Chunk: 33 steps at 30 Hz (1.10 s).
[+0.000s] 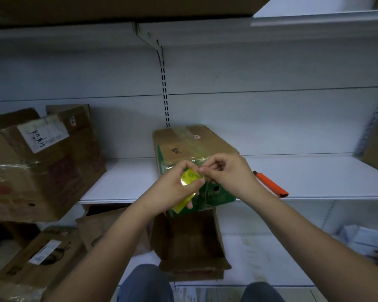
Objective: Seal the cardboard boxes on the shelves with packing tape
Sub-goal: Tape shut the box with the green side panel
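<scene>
White shelf: green-sided cardboard box, orange cutter, brown boxes at left.

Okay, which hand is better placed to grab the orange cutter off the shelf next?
Right. The orange cutter lies beside the right hand, which only pinches the tape end; the left hand grips the tape roll on the far side.

A matt brown cardboard box with glossy clear tape and green printed sides sits on a smooth white shelf beside a smooth orange plastic cutter.
</scene>
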### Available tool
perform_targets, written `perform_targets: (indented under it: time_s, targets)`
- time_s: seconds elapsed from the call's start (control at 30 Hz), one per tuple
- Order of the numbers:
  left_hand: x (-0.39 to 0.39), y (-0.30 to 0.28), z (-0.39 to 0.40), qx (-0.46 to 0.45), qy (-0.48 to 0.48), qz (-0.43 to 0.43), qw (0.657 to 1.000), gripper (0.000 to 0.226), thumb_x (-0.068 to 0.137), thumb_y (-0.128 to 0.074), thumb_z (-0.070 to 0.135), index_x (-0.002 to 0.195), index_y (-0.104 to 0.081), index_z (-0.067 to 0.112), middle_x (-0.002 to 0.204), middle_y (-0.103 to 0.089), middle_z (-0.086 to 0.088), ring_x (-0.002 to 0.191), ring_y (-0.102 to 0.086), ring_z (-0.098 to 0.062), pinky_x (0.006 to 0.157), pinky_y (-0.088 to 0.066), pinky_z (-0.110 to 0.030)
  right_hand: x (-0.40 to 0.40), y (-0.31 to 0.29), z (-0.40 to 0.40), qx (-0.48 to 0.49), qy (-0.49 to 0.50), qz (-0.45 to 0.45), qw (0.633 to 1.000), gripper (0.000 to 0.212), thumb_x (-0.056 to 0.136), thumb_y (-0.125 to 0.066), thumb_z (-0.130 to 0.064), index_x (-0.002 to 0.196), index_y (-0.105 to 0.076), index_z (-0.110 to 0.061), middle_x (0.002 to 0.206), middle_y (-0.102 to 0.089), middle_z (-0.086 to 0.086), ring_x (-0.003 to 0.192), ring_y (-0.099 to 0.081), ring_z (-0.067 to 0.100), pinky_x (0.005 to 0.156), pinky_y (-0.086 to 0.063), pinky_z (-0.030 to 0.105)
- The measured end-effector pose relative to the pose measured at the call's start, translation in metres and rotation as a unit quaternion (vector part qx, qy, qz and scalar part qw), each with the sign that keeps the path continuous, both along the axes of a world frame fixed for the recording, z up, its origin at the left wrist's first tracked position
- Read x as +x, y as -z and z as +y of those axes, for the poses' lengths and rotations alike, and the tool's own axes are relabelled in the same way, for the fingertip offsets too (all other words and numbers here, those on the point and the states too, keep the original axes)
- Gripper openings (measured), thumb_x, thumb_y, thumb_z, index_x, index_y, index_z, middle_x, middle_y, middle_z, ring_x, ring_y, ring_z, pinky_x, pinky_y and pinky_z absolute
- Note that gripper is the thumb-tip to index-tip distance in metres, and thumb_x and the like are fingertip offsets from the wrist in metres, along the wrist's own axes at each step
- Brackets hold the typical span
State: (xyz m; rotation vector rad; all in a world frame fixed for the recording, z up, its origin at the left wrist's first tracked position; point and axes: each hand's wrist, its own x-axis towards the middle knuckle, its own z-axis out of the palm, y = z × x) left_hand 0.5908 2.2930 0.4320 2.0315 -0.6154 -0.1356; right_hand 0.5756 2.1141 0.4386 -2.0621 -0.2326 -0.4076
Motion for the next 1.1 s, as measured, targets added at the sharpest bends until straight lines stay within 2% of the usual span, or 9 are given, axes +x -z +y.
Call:
perform_targets:
  time_s: [0.17, 0.23, 0.3, 0.4, 0.53, 0.8, 0.9, 1.0, 1.1]
  targets:
    - [-0.011, -0.029, 0.002, 0.064, -0.027, -0.060, 0.996, 0.056, 0.088, -0.073, 0.039, 0.137, -0.047, 0.031, 0.089, -0.068, 0.002, 0.054, -0.068, -0.011, 0.057, -0.059, -0.040, 0.003, -0.003, 0.007, 0.010, 0.044, -0.002, 0.999, 0.014, 0.085, -0.076, -0.019, 0.073, -0.071, -0.016, 0.064, -0.064, -0.009, 0.055, -0.053, -0.002, 0.055, -0.044, 0.015]
    - [-0.007, -0.041, 0.012, 0.125, -0.054, -0.130, 0.982, 0.081, 0.083, -0.074, 0.045, 0.153, -0.034, 0.032, 0.116, -0.064, -0.004, 0.074, -0.070, -0.008, 0.061, -0.050, -0.019, 0.008, -0.012, -0.006, 0.054, 0.053, 0.030, 0.997, 0.015, 0.087, -0.073, -0.014, 0.072, -0.071, -0.015, 0.068, -0.069, -0.010, 0.065, -0.061, 0.000, 0.062, -0.047, 0.017]
    - [-0.001, -0.050, 0.037, 0.227, -0.076, -0.200, 0.950, 0.083, 0.079, -0.071, 0.058, 0.152, -0.036, 0.037, 0.138, -0.060, -0.004, 0.108, -0.065, -0.014, 0.076, -0.045, -0.018, 0.021, -0.020, -0.046, 0.097, 0.136, 0.029, 0.986, 0.019, 0.088, -0.069, -0.009, 0.071, -0.069, -0.015, 0.073, -0.070, -0.008, 0.075, -0.064, 0.004, 0.071, -0.050, 0.021]
    - [0.011, -0.048, 0.088, 0.334, -0.147, -0.202, 0.909, 0.091, 0.059, -0.053, 0.085, 0.142, -0.046, 0.049, 0.128, -0.067, -0.005, 0.110, -0.065, -0.020, 0.084, -0.054, -0.032, 0.033, -0.013, -0.110, 0.151, 0.233, 0.043, 0.960, 0.019, 0.085, -0.071, -0.012, 0.067, -0.066, -0.013, 0.075, -0.067, 0.001, 0.077, -0.059, 0.017, 0.070, -0.044, 0.027]
    - [0.032, -0.030, 0.114, 0.384, -0.189, -0.208, 0.880, 0.084, 0.059, -0.040, 0.091, 0.135, -0.051, 0.055, 0.116, -0.071, -0.004, 0.099, -0.066, -0.020, 0.075, -0.059, -0.037, 0.047, 0.010, -0.125, 0.155, 0.243, 0.082, 0.954, 0.017, 0.087, -0.071, -0.017, 0.071, -0.069, -0.011, 0.085, -0.070, 0.002, 0.081, -0.061, 0.017, 0.075, -0.046, 0.030]
    - [0.067, -0.019, 0.113, 0.373, -0.187, -0.243, 0.875, 0.071, 0.067, -0.045, 0.086, 0.131, -0.054, 0.056, 0.117, -0.072, -0.002, 0.098, -0.066, -0.020, 0.072, -0.058, -0.036, 0.067, 0.007, -0.134, 0.131, 0.249, 0.060, 0.958, 0.013, 0.087, -0.071, -0.018, 0.075, -0.071, -0.012, 0.087, -0.072, 0.002, 0.084, -0.061, 0.013, 0.087, -0.047, 0.032]
    - [0.081, -0.010, 0.110, 0.379, -0.175, -0.231, 0.879, 0.077, 0.064, -0.041, 0.087, 0.133, -0.053, 0.054, 0.097, -0.071, -0.001, 0.076, -0.060, -0.014, 0.059, -0.051, -0.030, 0.080, 0.015, -0.136, 0.123, 0.247, 0.073, 0.958, 0.014, 0.088, -0.071, -0.020, 0.077, -0.072, -0.012, 0.087, -0.071, 0.001, 0.082, -0.059, 0.013, 0.086, -0.047, 0.033]
    - [0.092, 0.002, 0.107, 0.379, -0.173, -0.215, 0.883, 0.075, 0.068, -0.045, 0.084, 0.139, -0.042, 0.059, 0.096, -0.069, -0.003, 0.082, -0.062, -0.018, 0.059, -0.046, -0.030, 0.093, 0.032, -0.137, 0.143, 0.228, 0.114, 0.956, 0.014, 0.088, -0.072, -0.019, 0.080, -0.072, -0.008, 0.083, -0.070, 0.004, 0.072, -0.056, 0.015, 0.078, -0.050, 0.032]
    - [0.102, 0.011, 0.102, 0.382, -0.162, -0.221, 0.882, 0.073, 0.070, -0.042, 0.085, 0.134, -0.006, 0.076, 0.101, -0.067, -0.003, 0.090, -0.065, -0.023, 0.070, -0.056, -0.036, 0.105, 0.053, -0.126, 0.220, 0.164, 0.155, 0.949, 0.012, 0.088, -0.070, -0.010, 0.082, -0.069, -0.001, 0.069, -0.063, 0.006, 0.059, -0.045, 0.015, 0.061, -0.044, 0.026]
